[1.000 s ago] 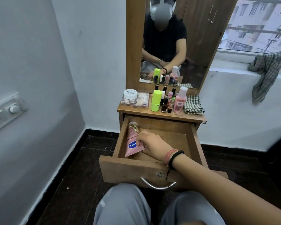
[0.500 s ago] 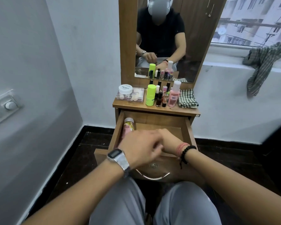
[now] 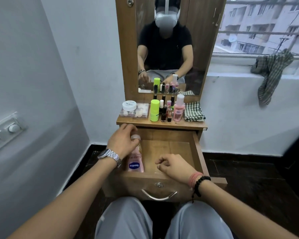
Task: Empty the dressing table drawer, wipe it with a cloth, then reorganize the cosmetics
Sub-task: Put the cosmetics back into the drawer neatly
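The wooden drawer (image 3: pixel 196 152) of the dressing table is pulled open in front of my knees. A pink Vaseline tube (image 3: pixel 135 163) lies along its left wall, cap toward the back. My left hand (image 3: pixel 123 142) rests over the tube's cap end, fingers curled around it. My right hand (image 3: pixel 174 165) hovers over the drawer's bare floor near the front, fingers loosely curled and holding nothing. On the tabletop stand a lime green bottle (image 3: pixel 154 110), a pink bottle (image 3: pixel 179 109), several small nail polish bottles (image 3: pixel 165 112), a white jar (image 3: pixel 129 105) on a clear case, and a folded checked cloth (image 3: pixel 194 112).
A mirror (image 3: pixel 169 49) rises behind the tabletop. A wall with a switch panel (image 3: pixel 5 131) is close on the left. A second checked cloth (image 3: pixel 271 69) hangs from the window ledge at the right. Dark floor surrounds the table.
My left hand has moved from above the drawer front to the tube's cap at the back left. My right hand has drawn back toward the drawer's front right.
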